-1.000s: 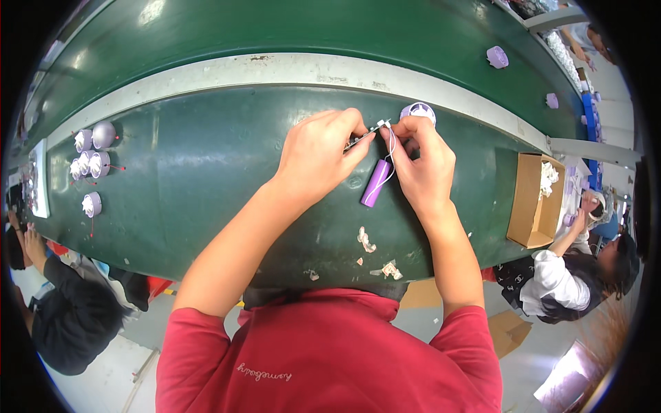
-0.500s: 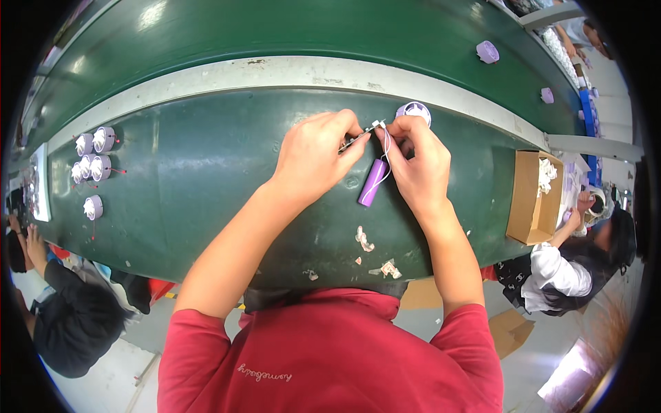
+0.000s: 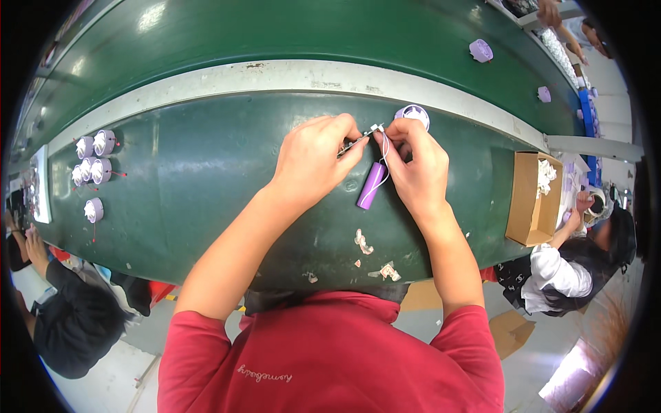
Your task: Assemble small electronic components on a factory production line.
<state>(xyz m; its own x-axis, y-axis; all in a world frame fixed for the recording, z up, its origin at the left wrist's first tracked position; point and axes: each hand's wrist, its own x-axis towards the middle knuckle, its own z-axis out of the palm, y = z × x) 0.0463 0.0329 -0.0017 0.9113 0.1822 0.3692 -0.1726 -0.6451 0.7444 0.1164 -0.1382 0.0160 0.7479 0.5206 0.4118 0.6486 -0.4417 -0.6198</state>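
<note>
My left hand pinches a small circuit board by its edge above the green worktop. My right hand grips the other end of the board and thin wires. A purple cylindrical battery hangs from those wires between both hands, resting on the worktop. A round purple-and-white part lies just beyond my right hand's fingers.
Several small purple-white round parts sit at the left of the worktop. Scraps of tape lie near the front edge. An open cardboard box stands at the right. Two purple parts ride the far belt. Other people sit at left and right.
Both hands stay together over the board and battery with only small finger shifts. The purple parts on the far belt have drifted left.
</note>
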